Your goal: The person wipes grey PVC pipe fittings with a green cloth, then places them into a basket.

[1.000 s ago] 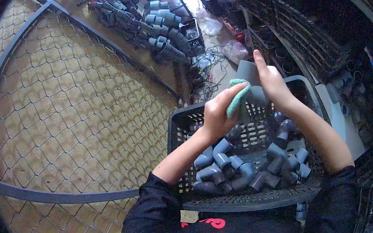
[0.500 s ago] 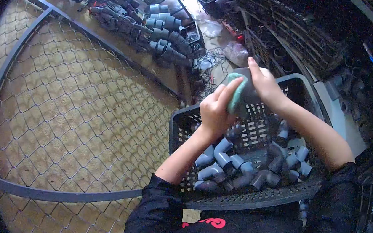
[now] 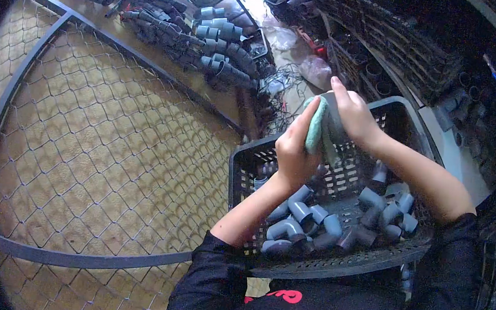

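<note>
1. Left hand (image 3: 296, 151): positioned at 1 o'clock from picture centre, above the far wall of the black crate (image 3: 240, 165). The fingers are closed on a green cloth (image 3: 314, 126), with the thumb pressing the cloth against the grey pipe fitting (image 3: 335, 129).

2. Right hand (image 3: 355, 115): located at 2 o'clock from the left hand, just beside it. The fingers are curled over the top and far side of the fitting and hold it firmly. The index finger lies along the upper rim.

3. Grey pipe fitting: held in the air between both hands, over the crate's far edge and clear of the crate contents. The cloth covers its left face, and most of the body is hidden by cloth and fingers, so its exact shape cannot be determined.

4. Black crate: perforated plastic, sitting close in front of the person at 4 o'clock from picture centre. It contains loose grey elbows and couplings (image 3: 308, 214), heaped along the near wall and in the right corner.

5. Surroundings: a chain-link mesh panel (image 3: 97, 132) in a metal frame fills the field from 7 to 10 o'clock. Beyond its far rail, at 12 o'clock, lies a pile of further grey fittings (image 3: 223, 48). Dark shelving (image 3: 396, 37) stands at 1 to 2 o'clock.
</note>
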A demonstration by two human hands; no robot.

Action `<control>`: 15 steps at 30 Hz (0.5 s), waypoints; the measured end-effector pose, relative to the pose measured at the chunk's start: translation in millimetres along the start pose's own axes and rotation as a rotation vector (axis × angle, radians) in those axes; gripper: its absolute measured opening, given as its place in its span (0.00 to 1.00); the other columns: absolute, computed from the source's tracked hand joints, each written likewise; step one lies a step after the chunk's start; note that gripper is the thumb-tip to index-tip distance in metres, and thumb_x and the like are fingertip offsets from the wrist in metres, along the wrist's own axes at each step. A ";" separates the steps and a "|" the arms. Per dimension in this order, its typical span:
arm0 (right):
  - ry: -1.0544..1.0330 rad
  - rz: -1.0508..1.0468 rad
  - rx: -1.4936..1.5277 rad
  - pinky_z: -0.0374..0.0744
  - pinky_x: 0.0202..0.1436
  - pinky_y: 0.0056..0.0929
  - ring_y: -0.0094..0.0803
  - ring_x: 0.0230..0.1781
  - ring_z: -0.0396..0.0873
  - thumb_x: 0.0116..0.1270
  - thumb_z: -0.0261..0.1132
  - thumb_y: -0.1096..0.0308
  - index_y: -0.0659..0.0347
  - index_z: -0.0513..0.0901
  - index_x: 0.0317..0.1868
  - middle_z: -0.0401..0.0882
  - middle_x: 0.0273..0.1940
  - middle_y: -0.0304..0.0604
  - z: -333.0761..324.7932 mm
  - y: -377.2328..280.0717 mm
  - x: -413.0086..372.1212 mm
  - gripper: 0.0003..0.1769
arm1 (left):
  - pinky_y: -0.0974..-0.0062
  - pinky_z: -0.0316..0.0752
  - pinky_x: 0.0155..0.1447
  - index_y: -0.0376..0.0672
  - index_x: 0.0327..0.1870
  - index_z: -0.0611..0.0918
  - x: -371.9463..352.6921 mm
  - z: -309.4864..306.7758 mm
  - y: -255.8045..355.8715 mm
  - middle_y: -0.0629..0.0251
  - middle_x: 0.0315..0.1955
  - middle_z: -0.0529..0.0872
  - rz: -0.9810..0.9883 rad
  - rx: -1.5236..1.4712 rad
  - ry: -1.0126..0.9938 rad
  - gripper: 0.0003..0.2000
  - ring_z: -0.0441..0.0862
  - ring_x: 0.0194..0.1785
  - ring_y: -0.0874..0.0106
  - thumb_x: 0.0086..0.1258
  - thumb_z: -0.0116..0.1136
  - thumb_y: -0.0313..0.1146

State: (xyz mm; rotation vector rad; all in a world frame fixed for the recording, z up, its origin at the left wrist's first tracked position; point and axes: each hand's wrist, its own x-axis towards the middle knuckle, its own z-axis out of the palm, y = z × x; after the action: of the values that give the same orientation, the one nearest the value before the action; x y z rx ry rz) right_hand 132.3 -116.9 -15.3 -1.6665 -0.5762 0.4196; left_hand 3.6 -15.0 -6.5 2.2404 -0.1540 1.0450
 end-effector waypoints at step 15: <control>-0.177 -0.050 0.292 0.72 0.48 0.22 0.22 0.39 0.74 0.73 0.49 0.33 0.60 0.84 0.41 0.80 0.35 0.38 16.5 -10.0 -13.7 0.36 | 0.63 0.72 0.65 0.31 0.65 0.74 -4.6 3.7 -22.6 0.42 0.57 0.81 -0.085 -0.182 0.038 0.25 0.80 0.61 0.51 0.63 0.47 0.18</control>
State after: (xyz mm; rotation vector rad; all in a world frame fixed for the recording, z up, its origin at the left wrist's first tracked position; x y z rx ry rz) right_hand 110.4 -110.6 -8.9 -1.3415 -0.6521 0.5894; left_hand 11.0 -0.4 -23.1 2.0449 -0.1307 0.9872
